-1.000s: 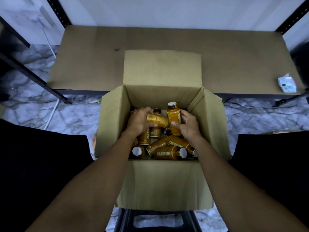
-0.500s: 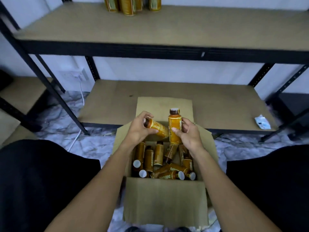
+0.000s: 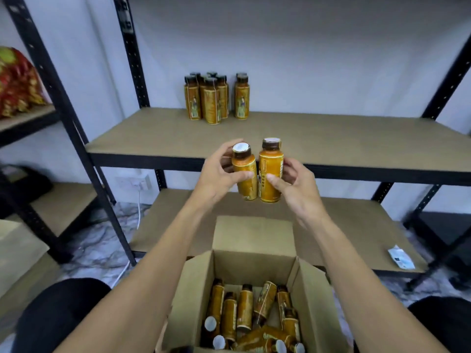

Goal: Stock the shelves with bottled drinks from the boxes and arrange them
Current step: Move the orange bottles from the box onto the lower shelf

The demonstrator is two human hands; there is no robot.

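Two bottles are held side by side and touching, in the air in front of the middle shelf's front edge and above the open box.

The left bottle (image 3: 245, 174) is a short cylinder with a glossy orange-gold label and a dark brown cap with a white top. It tilts so that its cap leans toward the camera. The left hand (image 3: 214, 179) grips it, thumb laid across the front and fingers curled round the far side.

The right bottle (image 3: 271, 171), of the same make, stands nearly upright. The right hand (image 3: 298, 189) grips it, thumb pressed on the label and fingers wrapped behind.

The middle shelf (image 3: 331, 141) is a flat, matt brown board on a black metal frame (image 3: 132, 52) with punched holes. A cluster of bottles (image 3: 214, 98) stands upright at its back, against the white wall.

The box (image 3: 193, 289) is plain brown cardboard with its flaps open, the rear flap standing up. The bottles in the box (image 3: 244, 309) are jumbled, some leaning and some lying flat.

The lower shelf (image 3: 356, 225), a like board, carries a small white packet (image 3: 401, 257) near its right end. A red and gold bag (image 3: 15, 82) sits on the neighbouring rack at left. The floor (image 3: 96, 245) is grey-veined marble.
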